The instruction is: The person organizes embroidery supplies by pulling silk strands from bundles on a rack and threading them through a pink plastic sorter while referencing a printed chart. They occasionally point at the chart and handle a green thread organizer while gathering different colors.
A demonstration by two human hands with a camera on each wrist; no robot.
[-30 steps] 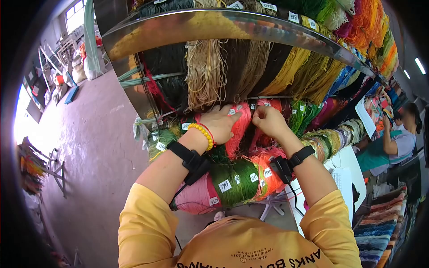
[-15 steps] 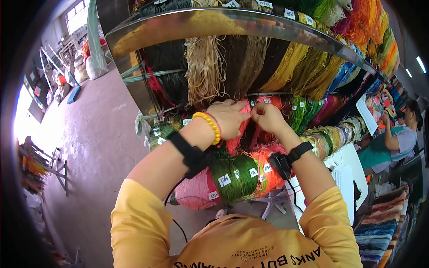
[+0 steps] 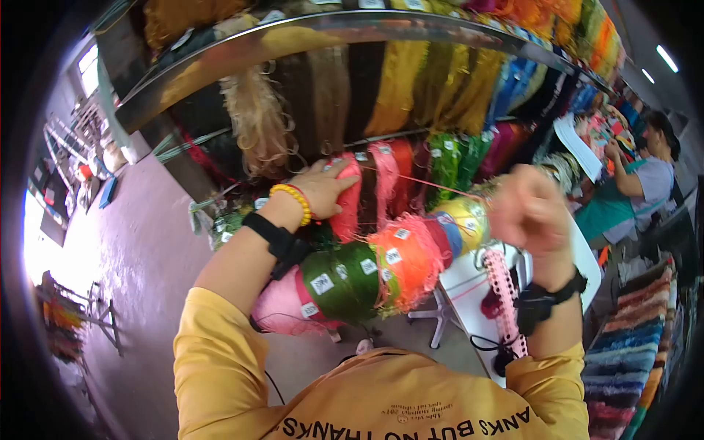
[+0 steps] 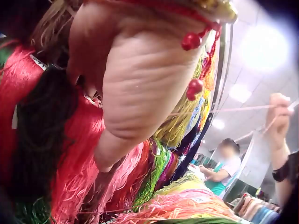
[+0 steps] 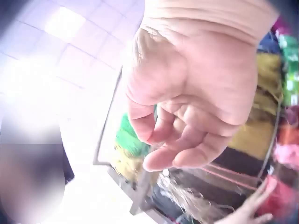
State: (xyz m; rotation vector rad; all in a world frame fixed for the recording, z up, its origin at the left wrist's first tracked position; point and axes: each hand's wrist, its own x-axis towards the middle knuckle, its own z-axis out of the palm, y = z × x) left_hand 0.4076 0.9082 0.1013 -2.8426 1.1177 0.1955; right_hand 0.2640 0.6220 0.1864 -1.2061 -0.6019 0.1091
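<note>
My left hand rests on a coral-pink skein of thread, one of several tagged skeins hanging side by side on a lower rail. Its fingers lie fairly straight across the top of that skein. Out to the right, my right hand is raised and blurred, its fingers curled round a pink thread. The thread runs taut from the skeins near my left hand. In the left wrist view the same thread reaches the distant right hand. The right wrist view shows the curled fingers from the palm side.
A metal rail curves above brown and yellow hanging skeins. A padded roll of green skeins and orange skeins lies in front of me. A white table stands at right, and another person works beyond it.
My right hand has moved from the skeins far out to the right, drawing a pink thread with it. My left hand stays on the coral-pink skein, while the head view has shifted right.
</note>
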